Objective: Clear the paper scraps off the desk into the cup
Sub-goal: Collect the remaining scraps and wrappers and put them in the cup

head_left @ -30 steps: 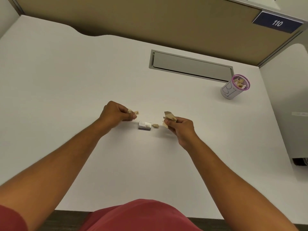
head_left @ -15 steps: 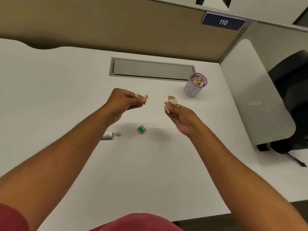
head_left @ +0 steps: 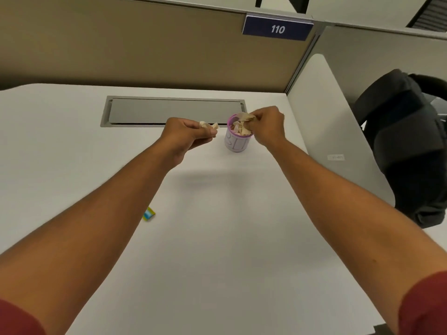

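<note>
Head view
Left hand (head_left: 187, 135): curled nearly closed, thumb and fingertips pinching small beige paper scraps (head_left: 210, 125); it hangs above the desk just left of the cup, not touching it.
Right hand (head_left: 267, 126): fingers bunched tight around a larger wad of scraps (head_left: 245, 117), held right over the cup's mouth, at its right rim; whether it touches the rim cannot be told.
Cup (head_left: 237, 136): white with a purple rim, upright on the desk near the far right corner, in front of the grey cable tray (head_left: 174, 110); more paper pieces (head_left: 238, 129) already lie inside it.
Desk (head_left: 229, 226): white; a small blue-and-yellow object (head_left: 148, 213) lies on it beside the left forearm, well apart from the cup.
Surroundings: a tan partition with a sign (head_left: 277, 28) reading 110; a black bag (head_left: 408, 146) to the right, beyond the desk's side panel.
</note>
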{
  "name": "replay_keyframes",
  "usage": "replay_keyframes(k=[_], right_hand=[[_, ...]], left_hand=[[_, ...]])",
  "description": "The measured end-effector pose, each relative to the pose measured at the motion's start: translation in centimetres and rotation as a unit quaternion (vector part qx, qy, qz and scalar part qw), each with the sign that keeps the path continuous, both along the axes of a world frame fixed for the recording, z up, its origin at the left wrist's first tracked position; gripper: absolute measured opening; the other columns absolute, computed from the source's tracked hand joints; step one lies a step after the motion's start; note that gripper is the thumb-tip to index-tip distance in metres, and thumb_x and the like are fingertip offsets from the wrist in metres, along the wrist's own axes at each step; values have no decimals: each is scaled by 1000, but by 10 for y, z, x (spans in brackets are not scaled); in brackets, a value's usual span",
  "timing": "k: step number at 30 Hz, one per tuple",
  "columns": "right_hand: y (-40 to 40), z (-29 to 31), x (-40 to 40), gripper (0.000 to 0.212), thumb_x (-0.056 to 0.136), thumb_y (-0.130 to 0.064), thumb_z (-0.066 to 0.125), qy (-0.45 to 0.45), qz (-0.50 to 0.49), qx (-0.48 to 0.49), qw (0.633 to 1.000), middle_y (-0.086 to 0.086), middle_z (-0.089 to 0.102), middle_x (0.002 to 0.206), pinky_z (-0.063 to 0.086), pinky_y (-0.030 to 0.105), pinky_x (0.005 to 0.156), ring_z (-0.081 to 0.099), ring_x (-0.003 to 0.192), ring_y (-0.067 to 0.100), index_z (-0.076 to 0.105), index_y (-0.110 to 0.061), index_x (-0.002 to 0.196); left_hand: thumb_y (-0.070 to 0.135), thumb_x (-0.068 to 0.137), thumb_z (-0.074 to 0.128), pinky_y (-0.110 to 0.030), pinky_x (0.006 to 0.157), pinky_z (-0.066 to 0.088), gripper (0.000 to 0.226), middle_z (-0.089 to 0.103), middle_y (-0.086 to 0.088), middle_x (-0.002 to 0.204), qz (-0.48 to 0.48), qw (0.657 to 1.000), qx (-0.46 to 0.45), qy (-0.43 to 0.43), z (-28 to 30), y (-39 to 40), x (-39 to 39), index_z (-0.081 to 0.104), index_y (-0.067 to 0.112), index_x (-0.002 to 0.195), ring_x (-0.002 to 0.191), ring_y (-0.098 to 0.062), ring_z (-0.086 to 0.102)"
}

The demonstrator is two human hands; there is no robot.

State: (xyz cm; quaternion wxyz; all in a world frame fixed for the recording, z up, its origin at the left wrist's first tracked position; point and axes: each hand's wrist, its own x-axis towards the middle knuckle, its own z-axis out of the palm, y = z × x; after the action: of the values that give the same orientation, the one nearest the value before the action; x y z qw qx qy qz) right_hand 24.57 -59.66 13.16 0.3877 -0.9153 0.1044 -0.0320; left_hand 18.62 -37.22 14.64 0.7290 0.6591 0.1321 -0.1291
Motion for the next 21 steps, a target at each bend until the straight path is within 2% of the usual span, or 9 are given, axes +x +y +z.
replay_keyframes(k=[2, 4, 8, 10, 14, 17, 21], right_hand=[[2, -8, 20, 17, 90, -16, 72, -6, 56, -117, 992, 14, 78, 97, 52, 28, 67, 68, 80, 22, 81, -7, 102], [4, -18, 34, 19, 88, -17, 71, 21, 107, -207, 972, 15, 75, 99, 53, 31, 68, 70, 86, 29, 79, -8, 103], [9, -37, 53, 52, 78, -28, 86, 84, 206, -314, 923, 15, 68, 120, 52, 34, 75, 68, 105, 33, 67, -10, 124], [13, -40, 60, 60, 76, -30, 87, 102, 228, -332, 910, 14, 66, 123, 54, 36, 79, 68, 108, 34, 64, -12, 128], [14, -37, 64, 67, 72, -30, 92, 98, 251, -333, 904, 13, 65, 122, 49, 35, 73, 67, 105, 32, 61, -11, 129], [8, -24, 65, 56, 72, -25, 91, 85, 254, -314, 911, 14, 69, 117, 55, 36, 75, 66, 92, 28, 69, -13, 122], [-1, -4, 63, 39, 74, -18, 90, 69, 225, -283, 930, 12, 71, 113, 58, 37, 75, 69, 88, 30, 78, -17, 111]], left_hand=[[1, 77, 87, -24, 80, 64, 15, 79, -19, 106, 6, 1000, 12, 1, 1, -11, 10, 80, -1, 91, 92, -26, 81], [1, 77, 87, -22, 78, 63, 13, 79, -19, 104, 10, 1000, 24, 2, 1, -18, 17, 80, 0, 88, 91, -26, 81], [3, 77, 88, -23, 78, 64, 15, 79, -17, 103, 16, 998, 61, -2, -1, -22, 25, 81, 1, 91, 86, -22, 81], [4, 78, 87, -23, 78, 64, 17, 79, -16, 102, 17, 997, 79, -4, -4, -22, 28, 81, 1, 93, 84, -21, 81], [4, 78, 87, -26, 80, 65, 20, 79, -15, 103, 18, 994, 107, 3, -7, -26, 31, 81, -2, 96, 84, -20, 82], [5, 78, 87, -32, 85, 66, 19, 78, -16, 105, 21, 992, 121, 10, -5, -33, 33, 80, 0, 95, 87, -25, 81], [5, 79, 87, -36, 89, 65, 10, 78, -15, 102, 11, 991, 131, 5, 0, -42, 37, 80, 5, 87, 89, -27, 80]])
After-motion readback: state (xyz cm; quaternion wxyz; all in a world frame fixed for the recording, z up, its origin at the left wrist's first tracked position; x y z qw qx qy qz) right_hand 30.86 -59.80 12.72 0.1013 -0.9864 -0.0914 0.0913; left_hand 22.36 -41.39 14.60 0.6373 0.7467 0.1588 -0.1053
